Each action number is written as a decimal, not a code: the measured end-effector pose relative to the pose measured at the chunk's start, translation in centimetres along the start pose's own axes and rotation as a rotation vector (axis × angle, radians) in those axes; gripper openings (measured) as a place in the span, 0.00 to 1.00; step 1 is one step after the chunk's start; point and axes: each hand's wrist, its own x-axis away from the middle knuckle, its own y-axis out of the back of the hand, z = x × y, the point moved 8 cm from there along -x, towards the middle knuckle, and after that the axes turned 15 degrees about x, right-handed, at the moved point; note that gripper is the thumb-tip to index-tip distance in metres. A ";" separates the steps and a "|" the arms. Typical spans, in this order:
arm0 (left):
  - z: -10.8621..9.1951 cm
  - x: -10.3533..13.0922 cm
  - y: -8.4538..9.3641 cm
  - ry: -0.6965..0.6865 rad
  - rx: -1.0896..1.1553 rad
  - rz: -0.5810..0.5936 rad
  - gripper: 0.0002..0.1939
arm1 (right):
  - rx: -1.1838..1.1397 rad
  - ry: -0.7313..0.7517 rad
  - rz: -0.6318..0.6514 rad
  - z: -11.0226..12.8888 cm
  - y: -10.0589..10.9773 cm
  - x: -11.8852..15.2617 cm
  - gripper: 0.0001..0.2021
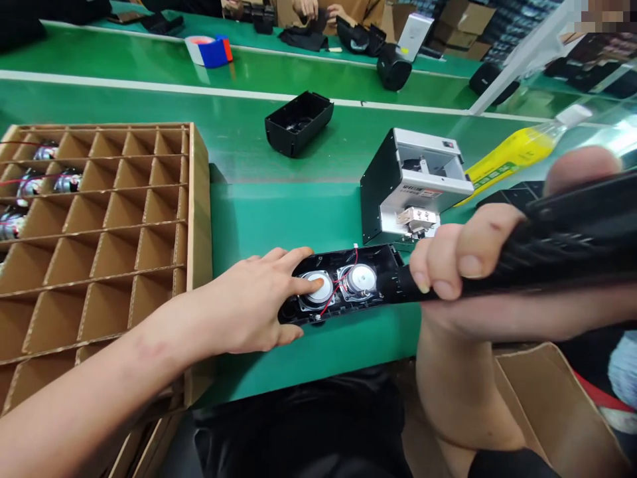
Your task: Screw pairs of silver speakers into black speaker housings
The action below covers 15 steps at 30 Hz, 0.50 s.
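Note:
A black plastic speaker housing (391, 260) lies on the green bench with two round speaker drivers (361, 279) seated inside. Thin red and black wires (356, 255) with small white plugs run across the drivers. My left hand (261, 302) grips the housing's left end, one finger pressed on the left driver and the thumb along the near wall. A long black electric screwdriver (572, 232) is wrapped in the fingers of my right hand (465, 255). Its narrow end points left over the housing's right end; whether its tip touches anything is hidden.
At left stands a cardboard divider box (199, 192) with several speaker drivers in its cells. A silver-and-black machine (381, 192), a yellow bottle (517, 156), an open black shell (298, 123) and a tape roll (212, 52) are on the bench. Another person's hands (318, 10) work across it.

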 end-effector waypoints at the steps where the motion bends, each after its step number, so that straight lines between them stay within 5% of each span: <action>1: 0.0 0.0 0.0 -0.001 0.000 0.002 0.34 | -0.041 0.032 0.028 -0.3 -0.9 0.1 0.27; 5: -0.2 -0.2 0.0 0.013 0.000 0.032 0.34 | -0.080 0.076 0.022 -1.3 -2.8 0.4 0.27; 15: -0.6 -0.3 0.1 0.007 -0.012 0.052 0.35 | -0.025 0.020 -0.114 -3.0 -2.7 0.5 0.28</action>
